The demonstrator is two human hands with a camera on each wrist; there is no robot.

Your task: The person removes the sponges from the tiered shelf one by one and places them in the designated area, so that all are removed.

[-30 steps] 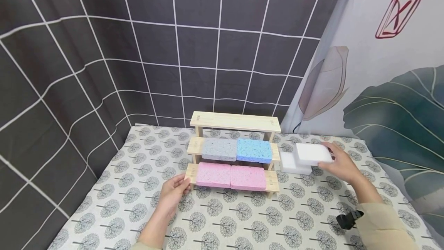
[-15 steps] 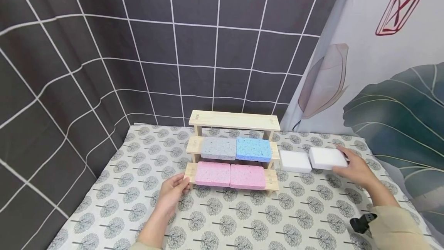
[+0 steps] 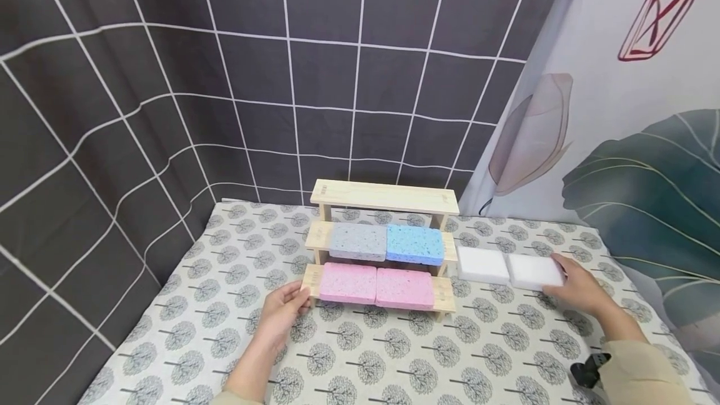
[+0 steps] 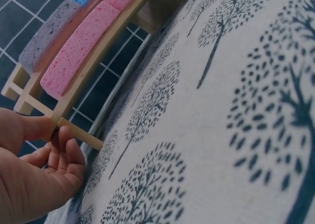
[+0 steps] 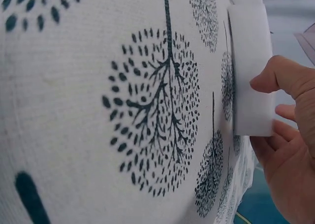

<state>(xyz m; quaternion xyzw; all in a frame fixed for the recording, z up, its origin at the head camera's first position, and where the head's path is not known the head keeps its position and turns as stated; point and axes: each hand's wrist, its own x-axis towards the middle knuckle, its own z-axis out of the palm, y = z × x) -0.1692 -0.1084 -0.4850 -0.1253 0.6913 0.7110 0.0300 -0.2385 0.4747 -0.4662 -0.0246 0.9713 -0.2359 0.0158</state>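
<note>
A: Where was the right hand (image 3: 579, 289) at that moment?

B: On the outer white sponge (image 3: 535, 271), thumb and fingers curled round its far end. The block lay flat on the tree-print cloth (image 3: 394, 355), just beside a second white sponge (image 3: 482, 265), the two touching or very nearly so (the wrist view showed the thumb pressed on its face and fingers under its edge).

A: And the left hand (image 3: 279, 315)?

B: It held the wooden rack (image 3: 384, 197) at the lower left corner, thumb and fingers pinching the end of the bottom step. That step carried two pink sponges (image 3: 375, 285); the middle one had a grey sponge (image 3: 357, 242) and a blue sponge (image 3: 414, 245); the top step carried nothing.

A: So which step would you call it?

B: I judged it the handling of the white pair beside the rack, with the grip still on. If the bare top step was meant for them, the next move called for a firm pinch, a lift clear of the neighbour, and a level carry over the blue sponge while the left hand steadied the rack.
</note>
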